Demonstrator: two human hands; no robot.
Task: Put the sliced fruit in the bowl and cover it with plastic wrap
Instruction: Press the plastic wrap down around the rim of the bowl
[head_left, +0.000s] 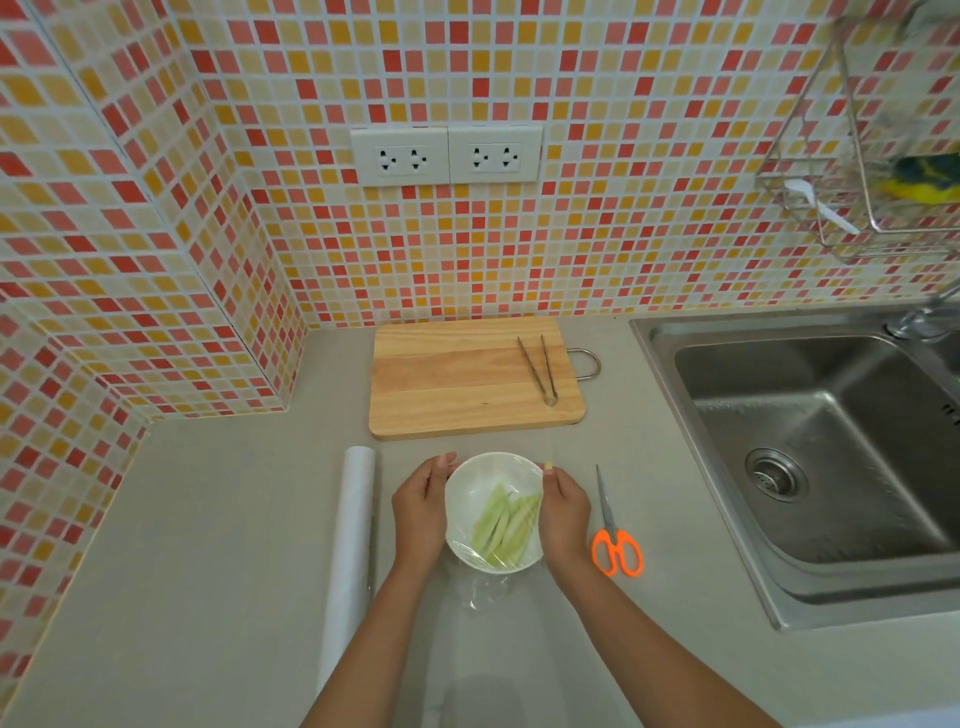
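A white bowl (467, 480) stands on the grey counter with several pale green fruit slices (504, 527) inside. Clear plastic wrap (485, 592) is stretched over its top, and loose film bunches on the counter in front of it. My left hand (420, 512) cups the bowl's left side and presses the film against it. My right hand (563, 512) cups the right side the same way, fingers curved along the rim. The roll of plastic wrap (353, 535) lies lengthwise to the left of the bowl.
Orange-handled scissors (615, 545) lie right of the bowl. A wooden cutting board (457, 384) with metal tongs (540, 369) on it sits behind, against the tiled wall. A steel sink (810, 457) fills the right side. A wire rack (857, 171) hangs above it.
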